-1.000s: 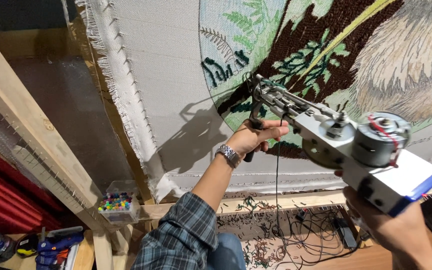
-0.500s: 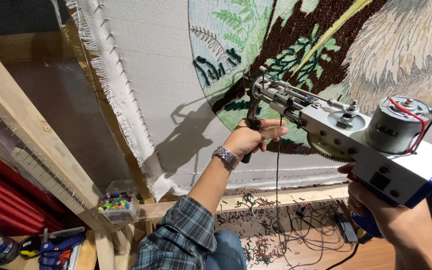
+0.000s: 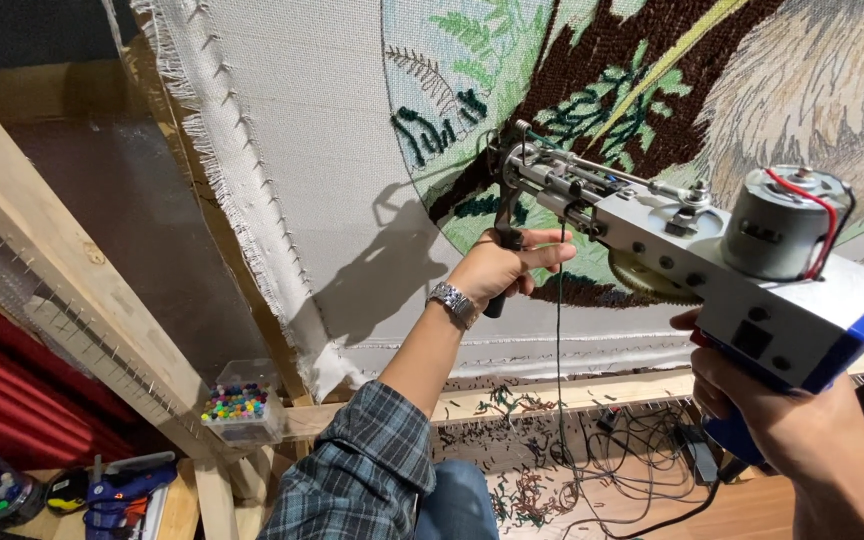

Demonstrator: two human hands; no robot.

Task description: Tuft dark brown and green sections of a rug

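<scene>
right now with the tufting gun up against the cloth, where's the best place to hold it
Much as shown: the right hand wraps the blue rear grip from below, under the motor end of the tufting gun, and the left hand takes the black front handle from underneath. The body is long and nose-up against the cloth, so two grips likely steady it best.

Over the last second the tufting gun (image 3: 692,260) has slid rightward and slightly lower in the frame, so that its blue-edged rear body now sits at the right edge and its motor near the upper right. The right hand (image 3: 782,420) under the grip has dropped toward the lower right corner. The left hand (image 3: 502,270) on the front handle has shifted slightly right along the woven cloth (image 3: 352,170), staying mid-frame.
</scene>
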